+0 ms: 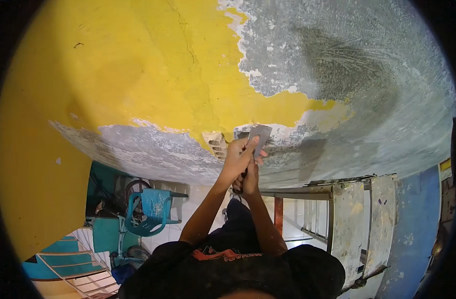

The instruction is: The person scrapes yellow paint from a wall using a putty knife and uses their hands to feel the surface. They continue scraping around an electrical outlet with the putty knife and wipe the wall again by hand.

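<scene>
A scraper with a flat grey metal blade is held up against the wall, its edge at the lower border of the yellow paint. My left hand is closed on the blade, thumb lying along its face and fingertips showing past the far side. Below it, my right hand is wrapped round the handle, which is mostly hidden. Just left of the blade, chipped plaster exposes a pale, ribbed hollow. Bare grey wall shows at the upper right, with ragged paint edges.
A turquoise plastic chair stands behind at lower left, near a bicycle. A metal rack is farther left. On the right are a wooden frame with slats, worn pale boards and a blue wall.
</scene>
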A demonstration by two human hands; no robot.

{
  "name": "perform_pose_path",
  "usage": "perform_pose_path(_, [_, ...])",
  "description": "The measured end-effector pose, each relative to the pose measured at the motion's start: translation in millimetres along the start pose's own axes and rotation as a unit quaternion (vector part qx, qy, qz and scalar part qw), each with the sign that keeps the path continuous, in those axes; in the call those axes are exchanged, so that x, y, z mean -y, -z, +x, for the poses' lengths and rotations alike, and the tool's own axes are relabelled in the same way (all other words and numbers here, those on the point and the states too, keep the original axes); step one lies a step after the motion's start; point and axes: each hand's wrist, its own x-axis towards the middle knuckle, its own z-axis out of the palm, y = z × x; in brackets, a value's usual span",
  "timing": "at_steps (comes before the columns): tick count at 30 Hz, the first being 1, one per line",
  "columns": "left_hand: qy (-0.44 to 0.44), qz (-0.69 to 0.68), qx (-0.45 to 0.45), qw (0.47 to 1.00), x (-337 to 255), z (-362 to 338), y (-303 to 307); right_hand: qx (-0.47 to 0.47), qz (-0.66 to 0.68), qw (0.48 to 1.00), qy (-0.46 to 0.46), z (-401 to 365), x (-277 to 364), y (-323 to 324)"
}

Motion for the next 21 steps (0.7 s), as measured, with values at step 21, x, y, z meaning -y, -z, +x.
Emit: perform_pose_path(21, [-0.057, 0.031, -0.063, 0.996, 17, -6, -25, -0.063, -0.021, 0.989, 0.135, 27, -31, 19])
